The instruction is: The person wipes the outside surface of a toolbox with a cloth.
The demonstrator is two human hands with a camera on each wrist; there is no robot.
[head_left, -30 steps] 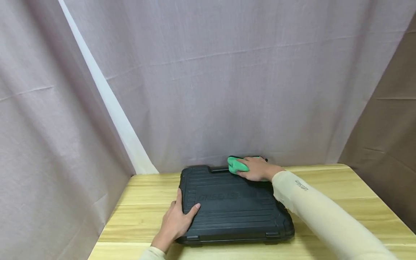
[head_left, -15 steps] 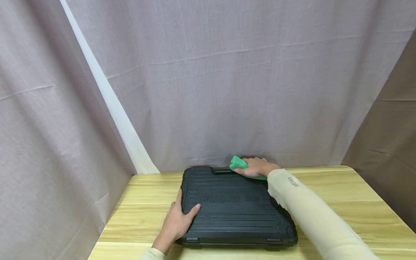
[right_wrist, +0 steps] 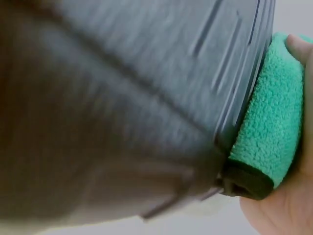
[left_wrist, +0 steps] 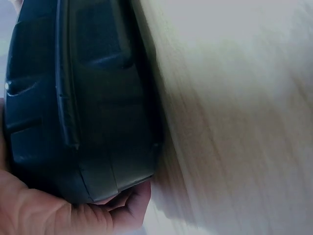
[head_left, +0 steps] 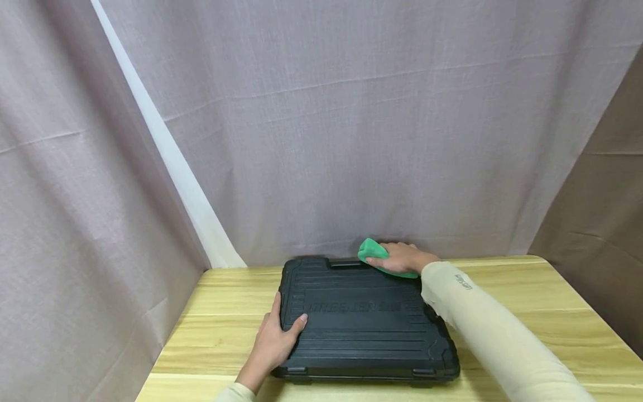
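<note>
At case [head_left: 361,321] far edge: cloth [head_left: 370,250].

One black case [head_left: 361,318], one green cloth [head_left: 373,252], one wooden table [head_left: 532,301] — two hands, left [head_left: 273,340], right [head_left: 402,258].
</note>
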